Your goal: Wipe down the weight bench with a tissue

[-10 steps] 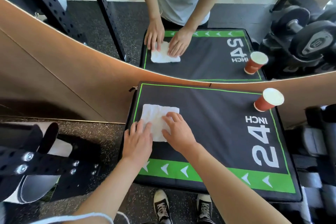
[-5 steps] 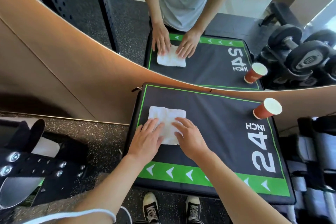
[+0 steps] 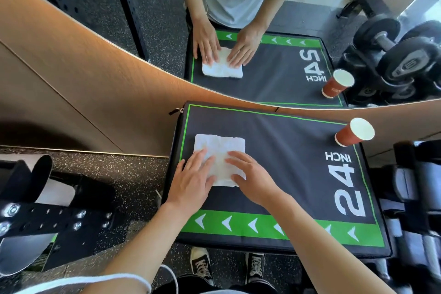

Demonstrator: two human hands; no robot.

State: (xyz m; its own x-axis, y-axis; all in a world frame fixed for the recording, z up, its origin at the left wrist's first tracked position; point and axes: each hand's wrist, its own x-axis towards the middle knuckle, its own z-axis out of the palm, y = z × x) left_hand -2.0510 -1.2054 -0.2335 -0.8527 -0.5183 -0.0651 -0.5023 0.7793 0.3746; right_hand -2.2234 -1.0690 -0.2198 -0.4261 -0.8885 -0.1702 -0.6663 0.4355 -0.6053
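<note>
Tissue (image 3: 220,150): laid flat nr far-left corner of bench pad (image 3: 286,162).
L hand (image 3: 193,182): fingers straight, pressed on tissue.
R hand (image 3: 250,178): same, flat, nothing gripped.
Technique: even pressure w/ both palms advised; overlapping passes.
Hazard: cup (image 3: 353,132) at far-right corner, to be skirted.

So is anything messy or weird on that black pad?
Nothing is spilled or broken. The only stray thing is a red paper cup standing upright at the pad's far right corner, where wiping could knock it.
</note>
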